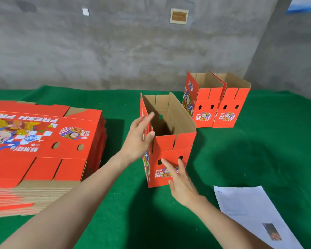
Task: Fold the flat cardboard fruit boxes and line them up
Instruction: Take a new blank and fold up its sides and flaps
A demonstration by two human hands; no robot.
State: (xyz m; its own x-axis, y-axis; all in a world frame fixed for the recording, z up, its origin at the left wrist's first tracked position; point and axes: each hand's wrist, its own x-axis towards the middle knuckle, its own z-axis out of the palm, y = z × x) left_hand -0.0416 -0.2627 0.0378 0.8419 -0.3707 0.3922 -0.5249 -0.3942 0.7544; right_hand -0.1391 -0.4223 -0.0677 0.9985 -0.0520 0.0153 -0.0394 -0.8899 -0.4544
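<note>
A folded red fruit box (176,144) stands upright and open-topped in the middle of the green table. My left hand (139,137) lies against its left wall with straight fingers near the top rim. My right hand (178,178) touches the box's near end panel with spread fingers, just below the two oval holes. Two more folded red boxes (203,108) (230,108) stand side by side further back on the right. A thick stack of flat red box blanks (43,146) lies on the left of the table.
A white printed sheet of paper (250,209) lies on the green cloth (258,150) at the near right. A grey concrete wall (115,47) rises behind the table's far edge. Open green cloth shows between the middle box and the paper.
</note>
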